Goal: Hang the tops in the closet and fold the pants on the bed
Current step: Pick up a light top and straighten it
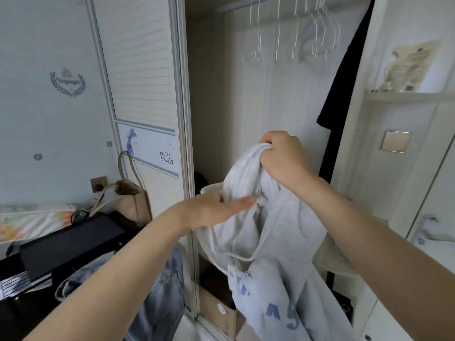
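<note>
A light grey hoodie (278, 267) with blue letters and a drawstring hangs in front of the open closet. My right hand (280, 158) grips a bunched fold of it at the top, near the hood. My left hand (216, 207) reaches in from the left with straight fingers touching the fabric at the hood's opening. Several white wire hangers (307, 28) hang bare on the closet rail above. A dark top (344, 82) hangs at the rail's right end. Blue jeans (162, 291) lie bunched at the lower left under my left forearm.
The sliding closet door (138, 70) stands to the left. A beige tote bag (130, 195) and a black case (69, 242) sit at the left, near the bed (29, 222). Cardboard boxes (216, 308) stand on the closet floor. White shelves (408, 97) are at the right.
</note>
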A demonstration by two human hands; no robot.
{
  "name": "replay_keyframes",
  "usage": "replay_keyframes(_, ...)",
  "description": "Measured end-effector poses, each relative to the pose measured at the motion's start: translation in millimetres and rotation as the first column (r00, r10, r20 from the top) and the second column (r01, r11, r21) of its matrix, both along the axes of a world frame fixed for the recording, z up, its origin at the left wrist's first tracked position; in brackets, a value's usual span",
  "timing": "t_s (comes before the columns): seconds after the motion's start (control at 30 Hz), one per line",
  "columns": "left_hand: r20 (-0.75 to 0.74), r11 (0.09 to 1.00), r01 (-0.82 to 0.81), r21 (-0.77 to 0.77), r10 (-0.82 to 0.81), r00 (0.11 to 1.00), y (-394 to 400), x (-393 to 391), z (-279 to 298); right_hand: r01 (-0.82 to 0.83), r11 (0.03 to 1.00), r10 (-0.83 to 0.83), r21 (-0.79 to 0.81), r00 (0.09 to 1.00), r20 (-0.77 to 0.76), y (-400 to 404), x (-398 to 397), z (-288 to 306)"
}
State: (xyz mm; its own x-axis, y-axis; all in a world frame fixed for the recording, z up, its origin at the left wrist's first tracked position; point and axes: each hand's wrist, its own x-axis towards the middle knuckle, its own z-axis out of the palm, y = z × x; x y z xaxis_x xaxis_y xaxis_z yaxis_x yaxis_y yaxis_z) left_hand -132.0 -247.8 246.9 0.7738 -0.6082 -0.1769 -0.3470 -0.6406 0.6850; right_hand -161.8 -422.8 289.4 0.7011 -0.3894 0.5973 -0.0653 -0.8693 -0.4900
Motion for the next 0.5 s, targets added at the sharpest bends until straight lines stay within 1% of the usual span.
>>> replay_keyframes(0.03,0.008,0.999,0.002,0.049,-0.003,1.0,3,-1,2,0.002,1.0,-0.002,-0.005,1.0,0.007,-2,0,1)
replay_keyframes(0.07,0.109,0.99,-0.03,0.135,0.015,0.994,5,-1,5,0.004,1.0,-0.004,0.004,1.0,0.017,-7,0,1)
replay_keyframes(0.1,0.293,0.97,-0.123,0.211,0.057,0.954,6,3,6,0.009,1.0,-0.01,0.022,0.999,0.031,-12,0,2)
replay_keyframes(0.13,0.493,0.946,-0.231,0.228,0.092,0.865,3,6,7,0.018,0.999,-0.02,0.045,0.999,0.042,-17,0,3)
replay_keyframes(0.17,0.573,0.95,-0.262,0.172,0.121,0.811,-3,8,5,0.025,0.998,-0.028,0.063,0.999,0.045,-20,0,4)
replay_keyframes(0.2,0.546,0.967,-0.234,0.099,0.144,0.825,-11,4,1,0.025,0.997,-0.028,0.073,0.999,0.04,-22,0,4)
replay_keyframes(0.23,0.477,0.983,-0.176,0.059,0.127,0.87,-20,3,-5,0.02,0.997,-0.023,0.08,0.999,0.036,-23,0,3)
replay_keyframes(0.3,0.385,0.991,-0.09,0.096,0.046,0.922,-28,4,-16,0.002,0.995,-0.004,0.097,1.0,0.025,-27,1,1)
replay_keyframes(0.37,0.338,0.989,-0.049,0.14,-0.001,0.941,-23,10,-22,0.001,0.995,0.0,0.103,1.0,-0.013,-33,1,-3)
replay_keyframes(0.47,0.278,0.99,-0.043,0.134,0.004,0.961,-20,18,-29,0.01,0.993,-0.002,0.119,0.998,-0.06,-35,2,-12)
replay_keyframes(0.5,0.214,0.993,-0.045,0.107,0.021,0.977,-26,14,-32,0.003,0.992,0.005,0.122,0.998,-0.061,-32,3,-16)
